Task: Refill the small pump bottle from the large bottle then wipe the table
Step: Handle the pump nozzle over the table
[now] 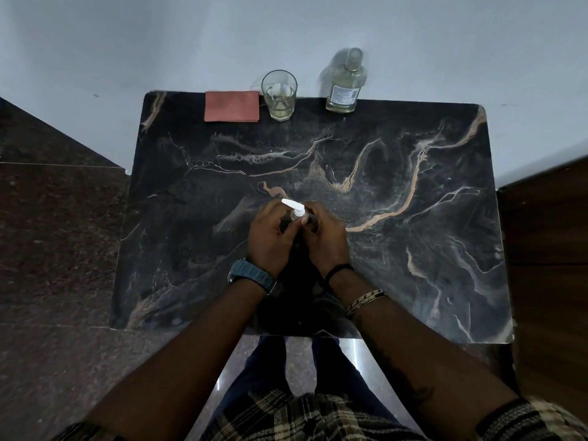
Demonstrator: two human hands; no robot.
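Small pump bottle (299, 214) sits between your two hands, near the middle of the table (413, 249), a bit toward the near edge. Its white pump head (292, 205) sticks up above your fingers, and the spout points to the far left. Most of the clear body is hidden behind your hands.

Your left hand (270, 237) curls round the left side of the small pump bottle. Your right hand (323, 235) curls round the right side, with its fingertips up by the neck under the pump. Both hands hold the bottle tight, with fingers bent close around it. You cannot tell if the pump is screwed on or loose.

Your left wrist has a dark watch (251, 276) on it. Your right wrist has a thin black band (339, 269), and a metal bangle (366, 301) sits further down the arm.

The large bottle (346, 82) stands upright at the far edge of the table, toward the right. It is clear, has a label, and its top is open with no cap on. A glass (279, 94) stands at the far edge near the middle, well apart from the large bottle, with a little pale liquid at the bottom. Just beside the glass, on its left, a reddish cloth (232, 106) lies flat and folded at the far edge.

The table top is dark stone with pale wavy lines.
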